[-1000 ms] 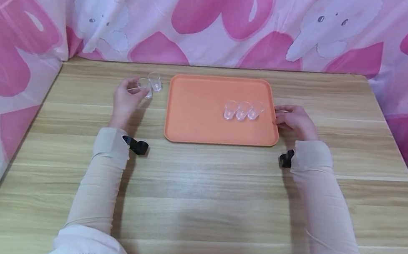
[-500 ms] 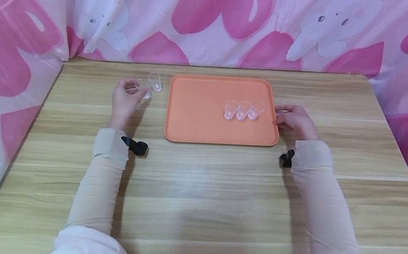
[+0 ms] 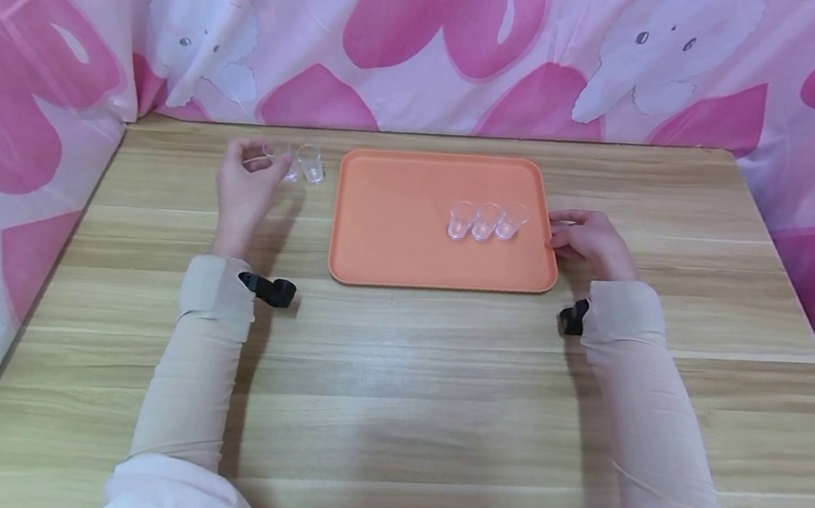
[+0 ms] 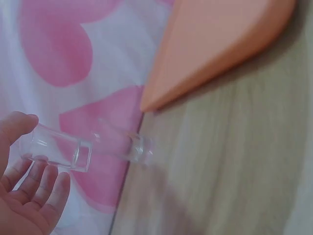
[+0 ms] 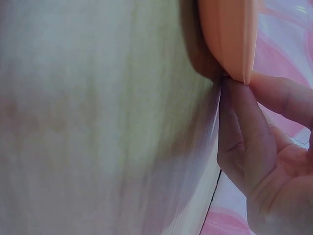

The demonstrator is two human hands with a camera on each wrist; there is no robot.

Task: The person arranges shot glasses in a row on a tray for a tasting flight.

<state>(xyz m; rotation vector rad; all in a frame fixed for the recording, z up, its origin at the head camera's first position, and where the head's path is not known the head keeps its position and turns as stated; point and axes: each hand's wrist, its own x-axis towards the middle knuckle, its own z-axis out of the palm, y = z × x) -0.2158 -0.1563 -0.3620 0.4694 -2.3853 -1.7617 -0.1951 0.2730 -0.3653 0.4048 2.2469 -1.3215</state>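
My left hand (image 3: 244, 181) is left of an orange tray (image 3: 395, 227) and holds a small clear cup (image 3: 290, 169) between thumb and fingers. In the left wrist view the thumb of that hand (image 4: 29, 200) touches the cup (image 4: 56, 149) and the fingers lie just under it. A second clear cup (image 3: 310, 163) stands right beside it on the table, also visible in the left wrist view (image 4: 124, 145). My right hand (image 3: 590, 241) grips the tray's right rim, and its fingers (image 5: 264, 142) pinch the edge of the tray (image 5: 230, 34). Three clear cups (image 3: 486, 220) stand in a row on the tray.
The wooden table (image 3: 407, 388) is backed and flanked by a pink patterned cloth (image 3: 432, 39). The tray's corner (image 4: 220, 44) shows close to the left hand. Black wrist-camera straps sit on both beige sleeves.
My left hand has drawn back and to the left with its cup, which now sits closer to the second cup. The right hand and the tray have not moved.
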